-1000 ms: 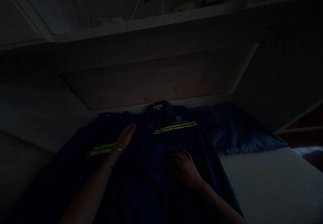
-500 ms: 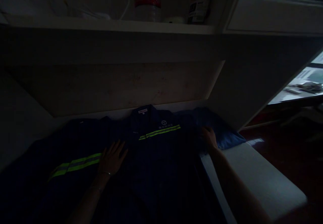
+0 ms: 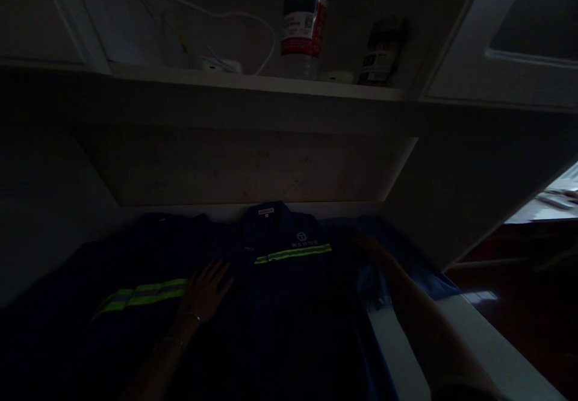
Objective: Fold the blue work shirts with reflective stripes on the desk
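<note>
A dark blue work shirt [image 3: 280, 304] with yellow-green reflective stripes lies spread front-up on a white surface [image 3: 492, 353]. Its collar points to the back wall. My left hand [image 3: 205, 292] lies flat and open on the shirt's chest, just left of the placket, with bracelets on the wrist. My right hand [image 3: 372, 249] reaches across to the shirt's right shoulder and sleeve [image 3: 397, 256]. It is dim and blurred, and its fingers are hard to make out.
A shelf [image 3: 253, 82] overhangs the back of the surface. On it stand a bottle with a red label [image 3: 301, 21], a small dark container [image 3: 379, 55] and a white cable with a plug [image 3: 217, 64]. A white cabinet side [image 3: 469, 166] closes the right. The scene is very dark.
My right hand moved from the shirt's middle out to its right sleeve. My left hand slid down a little and stayed flat. The camera view shifted up and left.
</note>
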The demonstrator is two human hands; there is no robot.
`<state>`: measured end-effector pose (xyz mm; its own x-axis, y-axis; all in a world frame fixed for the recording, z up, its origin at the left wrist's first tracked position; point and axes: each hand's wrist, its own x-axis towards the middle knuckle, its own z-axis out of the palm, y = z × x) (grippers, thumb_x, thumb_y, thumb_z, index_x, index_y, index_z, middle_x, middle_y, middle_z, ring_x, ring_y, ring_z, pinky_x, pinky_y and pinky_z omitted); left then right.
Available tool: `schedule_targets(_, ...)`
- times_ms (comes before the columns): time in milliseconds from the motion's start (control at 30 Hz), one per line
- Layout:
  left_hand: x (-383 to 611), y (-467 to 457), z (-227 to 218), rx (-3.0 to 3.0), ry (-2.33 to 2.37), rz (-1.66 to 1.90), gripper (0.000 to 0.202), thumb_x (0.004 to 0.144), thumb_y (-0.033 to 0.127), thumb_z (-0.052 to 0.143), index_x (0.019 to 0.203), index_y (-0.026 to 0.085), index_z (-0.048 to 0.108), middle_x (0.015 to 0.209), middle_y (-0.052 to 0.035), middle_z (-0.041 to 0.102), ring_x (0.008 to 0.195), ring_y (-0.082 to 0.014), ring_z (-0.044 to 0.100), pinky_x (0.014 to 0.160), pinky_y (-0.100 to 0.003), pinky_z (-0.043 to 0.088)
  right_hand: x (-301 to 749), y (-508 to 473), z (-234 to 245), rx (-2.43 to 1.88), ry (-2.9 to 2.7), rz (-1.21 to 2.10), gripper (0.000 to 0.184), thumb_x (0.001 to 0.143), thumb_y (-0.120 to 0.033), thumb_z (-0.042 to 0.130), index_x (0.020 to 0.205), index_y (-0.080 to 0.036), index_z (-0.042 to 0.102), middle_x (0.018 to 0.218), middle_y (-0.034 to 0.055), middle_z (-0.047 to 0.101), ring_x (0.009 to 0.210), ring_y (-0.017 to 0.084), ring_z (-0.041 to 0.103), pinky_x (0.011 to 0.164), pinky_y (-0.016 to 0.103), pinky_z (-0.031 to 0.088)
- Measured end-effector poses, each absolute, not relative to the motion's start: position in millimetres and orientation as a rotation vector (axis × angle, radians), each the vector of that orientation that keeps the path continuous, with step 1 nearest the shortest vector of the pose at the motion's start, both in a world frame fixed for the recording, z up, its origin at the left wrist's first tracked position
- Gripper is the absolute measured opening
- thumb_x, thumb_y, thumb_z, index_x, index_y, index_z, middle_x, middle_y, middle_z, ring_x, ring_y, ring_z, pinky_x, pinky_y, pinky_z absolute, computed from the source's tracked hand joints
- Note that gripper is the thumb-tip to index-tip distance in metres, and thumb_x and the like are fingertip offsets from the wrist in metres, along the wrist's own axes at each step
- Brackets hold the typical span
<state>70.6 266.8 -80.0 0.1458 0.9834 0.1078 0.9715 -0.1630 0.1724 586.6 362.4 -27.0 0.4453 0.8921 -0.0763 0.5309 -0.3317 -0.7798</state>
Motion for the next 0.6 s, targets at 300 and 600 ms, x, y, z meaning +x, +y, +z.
schedule_targets(300,70,268,-82,2.274,1.994,0.412,0.053,0.091,0.053,0.041,0.14,0.032,0.049,0.152,-0.003,0.042,0.141,-0.0271,0.035,0.117,-0.05,0.017,610,349,-36,-2.099,-1.272,0.493,0.025,0.085,-0.032,0.055,0.093,-0.013,0.069,0.077,0.0088,0.069,0.079,0.023,0.066,0.07,0.031,0.049)
schedule_targets(600,72,266,-81,2.271,1.994,0.439,0.052,0.092,0.054,0.041,0.138,0.033,0.05,0.152,-0.0026,0.043,0.14,-0.0276,0.036,0.116,-0.051,0.016,559,353,10,-2.106,-1.48,0.154,0.044,0.092,-0.045,0.046,0.12,-0.014,0.061,0.112,0.0171,0.067,0.102,0.029,0.063,0.083,0.036,0.045)
